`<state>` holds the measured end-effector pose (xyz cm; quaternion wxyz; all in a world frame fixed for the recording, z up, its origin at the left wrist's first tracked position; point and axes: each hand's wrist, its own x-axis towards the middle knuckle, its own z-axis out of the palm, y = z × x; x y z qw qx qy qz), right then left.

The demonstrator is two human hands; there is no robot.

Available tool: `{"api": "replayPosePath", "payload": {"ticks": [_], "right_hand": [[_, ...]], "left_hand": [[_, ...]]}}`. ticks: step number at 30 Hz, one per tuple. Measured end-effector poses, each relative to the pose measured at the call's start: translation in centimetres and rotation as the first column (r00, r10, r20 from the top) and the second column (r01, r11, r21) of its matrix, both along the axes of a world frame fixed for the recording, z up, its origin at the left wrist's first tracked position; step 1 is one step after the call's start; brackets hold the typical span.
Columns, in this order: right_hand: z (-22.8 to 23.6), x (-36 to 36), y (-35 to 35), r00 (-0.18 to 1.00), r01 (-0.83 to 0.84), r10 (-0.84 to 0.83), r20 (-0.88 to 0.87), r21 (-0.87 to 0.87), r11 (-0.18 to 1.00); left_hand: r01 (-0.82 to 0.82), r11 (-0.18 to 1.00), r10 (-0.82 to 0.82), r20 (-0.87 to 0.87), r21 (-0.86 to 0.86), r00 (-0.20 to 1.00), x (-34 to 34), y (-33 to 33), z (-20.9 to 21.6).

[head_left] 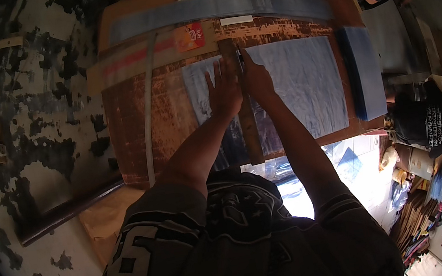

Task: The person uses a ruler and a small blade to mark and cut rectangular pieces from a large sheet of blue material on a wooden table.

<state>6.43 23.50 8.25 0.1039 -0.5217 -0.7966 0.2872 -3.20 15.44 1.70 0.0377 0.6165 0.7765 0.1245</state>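
Observation:
Blue-grey translucent plastic sheeting (299, 86) lies flat on a worn brown tabletop. A long dark wooden straightedge (252, 133) runs across it from far to near. My left hand (224, 89) lies flat with fingers spread, on the sheeting and against the straightedge's left side. My right hand (258, 80) is closed around a thin dark tool (241, 56), mostly hidden by the fingers. Its tip is at the straightedge's right edge, near the far edge of the sheeting. Which kind of tool it is, I cannot make out.
Across the table's far side stretches a long blue-grey strip (168, 17). A red and yellow packet (190, 37) and a white strip (236, 20) lie nearer. A blue stack (364, 71) stands at right. A pale strip (149, 108) crosses the left. Another person (421, 119) is at right.

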Motion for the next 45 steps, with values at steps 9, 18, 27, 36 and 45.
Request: {"api": "replayPosePath", "payload": {"ticks": [9,18,27,36,45], "right_hand": [[0.7,-0.7,-0.4,0.991,-0.036,0.046,0.123,-0.080,0.996],[1.2,3.1,-6.1,0.991,-0.051,0.072,0.115,-0.172,0.984],[1.8,13.5,-21.0,0.977,-0.058,0.116,0.177,-0.303,0.951],[1.2,19.3,-28.2,0.953,0.058,0.118,0.278,-0.554,0.830],[8.1,14.9,-18.2,0.996,0.070,-0.048,0.078,-0.319,0.945]], "left_hand": [[0.016,1.000,-0.017,-0.046,-0.010,0.999,0.1,-0.2,-0.6],[-0.004,0.997,0.010,-0.070,0.079,0.998,0.1,0.0,-0.5],[-0.025,0.993,0.034,-0.078,0.114,0.996,0.1,-0.1,-1.3],[-0.005,0.998,0.008,-0.055,0.067,0.998,0.2,0.2,-0.9],[-0.020,0.999,0.023,-0.069,0.044,0.997,-0.3,-0.2,-0.4]]}}
